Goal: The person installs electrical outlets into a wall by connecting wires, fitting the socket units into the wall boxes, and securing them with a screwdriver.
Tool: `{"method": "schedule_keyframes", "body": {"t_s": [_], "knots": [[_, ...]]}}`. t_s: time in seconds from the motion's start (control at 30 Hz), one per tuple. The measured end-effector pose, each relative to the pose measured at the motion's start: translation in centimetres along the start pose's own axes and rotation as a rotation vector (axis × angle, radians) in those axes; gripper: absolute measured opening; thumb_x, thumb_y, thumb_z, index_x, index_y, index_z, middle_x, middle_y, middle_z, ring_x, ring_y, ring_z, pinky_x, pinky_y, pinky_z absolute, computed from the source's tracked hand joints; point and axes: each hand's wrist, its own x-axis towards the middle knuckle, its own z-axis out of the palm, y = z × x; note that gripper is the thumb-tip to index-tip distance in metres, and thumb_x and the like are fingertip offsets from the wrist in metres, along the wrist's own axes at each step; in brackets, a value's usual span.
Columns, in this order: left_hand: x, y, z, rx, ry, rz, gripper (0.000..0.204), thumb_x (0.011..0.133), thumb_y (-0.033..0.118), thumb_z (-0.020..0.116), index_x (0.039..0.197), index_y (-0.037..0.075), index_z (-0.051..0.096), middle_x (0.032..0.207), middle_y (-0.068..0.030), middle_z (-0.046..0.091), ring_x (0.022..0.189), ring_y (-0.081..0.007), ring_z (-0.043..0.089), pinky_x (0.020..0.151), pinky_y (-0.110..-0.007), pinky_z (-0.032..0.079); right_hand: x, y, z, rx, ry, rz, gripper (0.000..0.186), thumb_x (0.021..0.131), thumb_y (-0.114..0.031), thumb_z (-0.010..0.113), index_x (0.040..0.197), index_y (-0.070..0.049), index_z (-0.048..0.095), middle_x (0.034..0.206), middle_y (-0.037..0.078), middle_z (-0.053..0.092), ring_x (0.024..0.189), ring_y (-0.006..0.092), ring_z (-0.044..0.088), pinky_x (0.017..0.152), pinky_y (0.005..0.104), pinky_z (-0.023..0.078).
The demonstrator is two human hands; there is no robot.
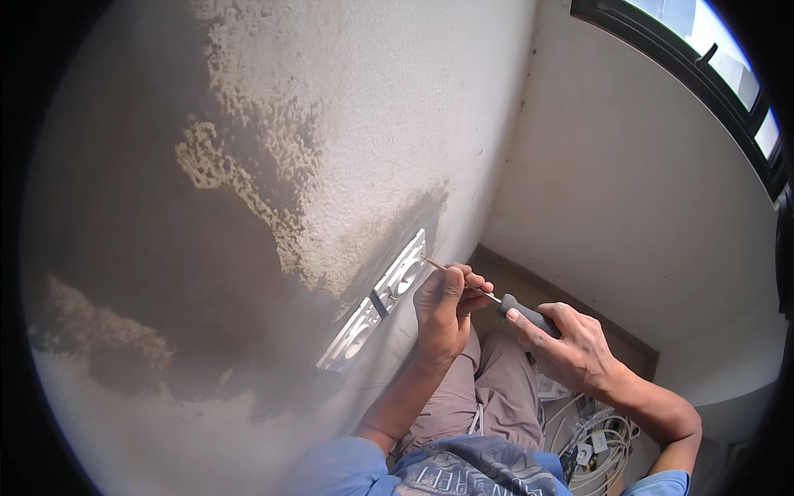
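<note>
A white double socket frame [379, 302] is set low in a rough plastered wall [273, 207]. I hold a screwdriver [484, 291] whose thin shaft points at the frame's upper end. My right hand [571, 343] grips its dark grey handle. My left hand [445, 310] pinches the shaft near the middle, fingers closed around it, just right of the frame.
The wall shows dark damp-looking patches. A second white wall [628, 207] meets it at a corner on the right, with a dark-framed window [711, 66] above. White cables and small white parts [591, 434] lie on the floor by my knees.
</note>
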Motion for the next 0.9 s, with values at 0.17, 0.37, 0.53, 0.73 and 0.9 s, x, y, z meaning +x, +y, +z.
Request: {"method": "schedule_keyframes", "body": {"t_s": [0.17, 0.37, 0.53, 0.73, 0.9], "knots": [[-0.2, 0.2, -0.5, -0.017, -0.088, -0.035, 0.024, 0.103, 0.02, 0.052, 0.114, 0.002, 0.063, 0.099, -0.0111, 0.071, 0.091, -0.0213, 0.072, 0.078, -0.033, 0.064, -1.0, 0.9, -0.3, 0.44, -0.119, 0.371, 0.044, 0.096, -0.027, 0.063, 0.137, -0.015, 0.055, 0.075, 0.002, 0.05, 0.052, 0.0071, 0.041, 0.042, 0.0217, 0.031], [-0.1, 0.5, -0.6, -0.037, -0.128, -0.056, 0.025, 0.104, 0.019, 0.051, 0.12, 0.002, 0.06, 0.105, -0.0117, 0.07, 0.099, -0.0218, 0.07, 0.087, -0.034, 0.061, -0.2, 0.5, -0.8, 0.782, -0.133, 0.656, 0.056, 0.095, -0.035, 0.06, 0.144, -0.014, 0.044, 0.072, 0.001, 0.051, 0.051, 0.0092, 0.036, 0.045, 0.0225, 0.029], [-0.1, 0.2, -0.6, -0.134, -0.108, -0.036, 0.024, 0.104, 0.015, 0.05, 0.119, 0.001, 0.061, 0.103, -0.0124, 0.071, 0.096, -0.0234, 0.072, 0.085, -0.036, 0.063, -0.5, -1.1, -1.0, -0.725, -0.244, -0.206, 0.063, 0.084, -0.005, 0.069, 0.143, -0.009, 0.048, 0.089, 0.015, 0.061, 0.07, 0.0232, 0.063, 0.062, 0.0323, 0.052], [0.0, -0.4, -0.7, 0.038, -0.006, -0.006, 0.017, 0.1, 0.018, 0.058, 0.107, 0.004, 0.065, 0.093, -0.0096, 0.071, 0.083, -0.0198, 0.072, 0.072, -0.03, 0.064, 0.4, 1.1, -1.0, 0.866, -0.126, 0.626, 0.046, 0.098, -0.024, 0.058, 0.142, -0.012, 0.049, 0.075, 0.003, 0.053, 0.055, 0.0048, 0.044, 0.041, 0.0207, 0.031], [0.0, -0.1, 0.0, 0.06, 0.084, 0.022, 0.016, 0.098, 0.019, 0.063, 0.101, 0.005, 0.068, 0.087, -0.0077, 0.071, 0.078, -0.0175, 0.072, 0.065, -0.026, 0.063, 1.0, -0.1, -1.7, 0.832, -0.228, 0.758, 0.055, 0.099, -0.037, 0.057, 0.145, -0.01, 0.042, 0.08, 0.003, 0.057, 0.052, 0.0046, 0.04, 0.043, 0.02, 0.029]]}}
